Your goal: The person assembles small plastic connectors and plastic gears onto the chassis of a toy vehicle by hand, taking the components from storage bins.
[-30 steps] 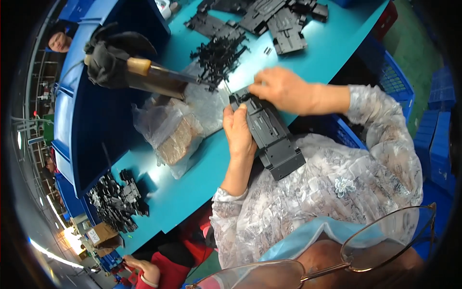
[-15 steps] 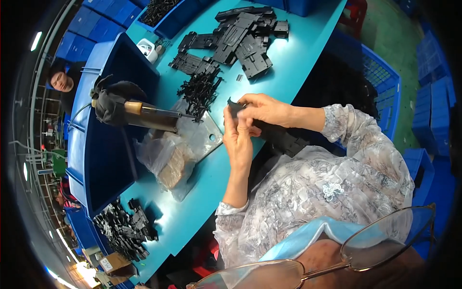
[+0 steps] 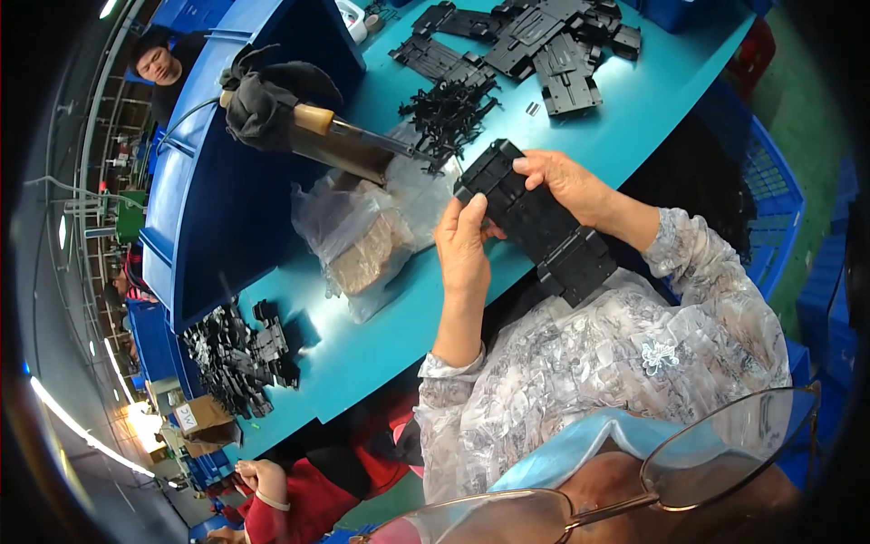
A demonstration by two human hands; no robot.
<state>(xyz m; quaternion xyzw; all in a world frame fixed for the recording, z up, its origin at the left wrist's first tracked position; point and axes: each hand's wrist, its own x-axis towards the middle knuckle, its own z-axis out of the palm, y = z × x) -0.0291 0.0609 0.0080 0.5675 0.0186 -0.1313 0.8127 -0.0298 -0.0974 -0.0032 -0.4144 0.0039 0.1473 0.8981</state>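
Observation:
My left hand and my right hand hold a long black plastic housing between them, over the table's near edge. It is tilted, with its ribbed, recessed face showing. My left thumb presses near its far left corner, while the right fingers grip its right edge. Just beyond lies a heap of small, thin black plastic parts. Left of my hands, a wooden-handled tool with a metal shaft rests in a dark holder wrapped in black cloth. Under it sits a clear plastic bag with something tan inside.
More black housings are piled on the turquoise table. A large blue bin stands on its side at left, beside another heap of black parts. A blue crate stands right. Co-workers are at left and below.
The black housing has come up and turned so its broad face shows; before, my hands were close together at its end. My hands have spread apart along it. The view has shifted.

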